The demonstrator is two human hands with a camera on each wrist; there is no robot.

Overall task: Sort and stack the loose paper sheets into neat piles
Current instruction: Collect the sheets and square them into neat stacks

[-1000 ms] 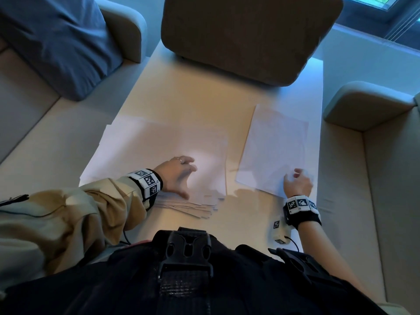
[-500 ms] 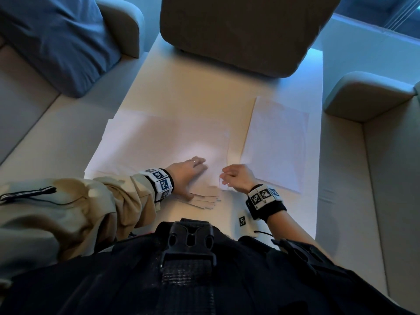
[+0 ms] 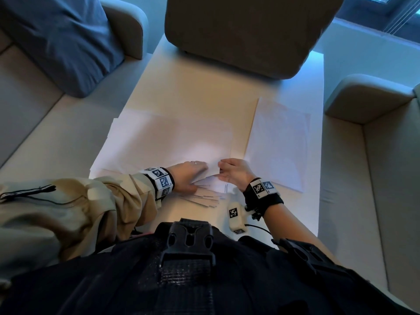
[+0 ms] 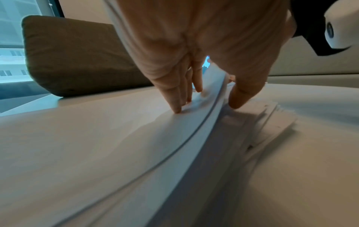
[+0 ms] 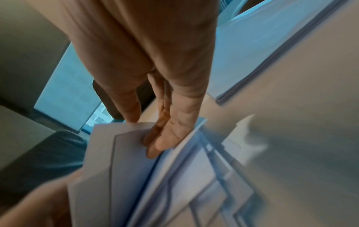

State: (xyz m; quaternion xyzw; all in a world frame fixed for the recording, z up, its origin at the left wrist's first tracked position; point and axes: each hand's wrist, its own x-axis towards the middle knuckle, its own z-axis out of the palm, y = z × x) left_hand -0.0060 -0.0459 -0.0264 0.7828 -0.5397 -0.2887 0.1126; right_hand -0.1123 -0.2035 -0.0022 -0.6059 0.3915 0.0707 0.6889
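Observation:
A spread of loose white sheets (image 3: 163,142) covers the left half of the pale table (image 3: 200,92), with fanned edges (image 3: 204,198) near me. My left hand (image 3: 188,175) lies on them, straight fingers (image 4: 175,106) pressing the top sheets and thumb (image 4: 239,98) under a lifted edge (image 4: 194,133). My right hand (image 3: 231,171) pinches the corner of the top sheet (image 5: 120,138) between thumb and fingers (image 5: 165,142). A neater pile of sheets (image 3: 279,142) lies at the right.
A brown cushion (image 3: 245,30) stands on the table's far end. A blue cushion (image 3: 56,37) lies on the sofa at the left, and a sofa arm (image 3: 363,96) sits at the right. A small white tagged device (image 3: 235,215) rests near the table's front edge.
My right hand left the right pile, crossed to the loose sheets and took hold of a corner beside the left hand. The left hand stayed pressing on the sheets.

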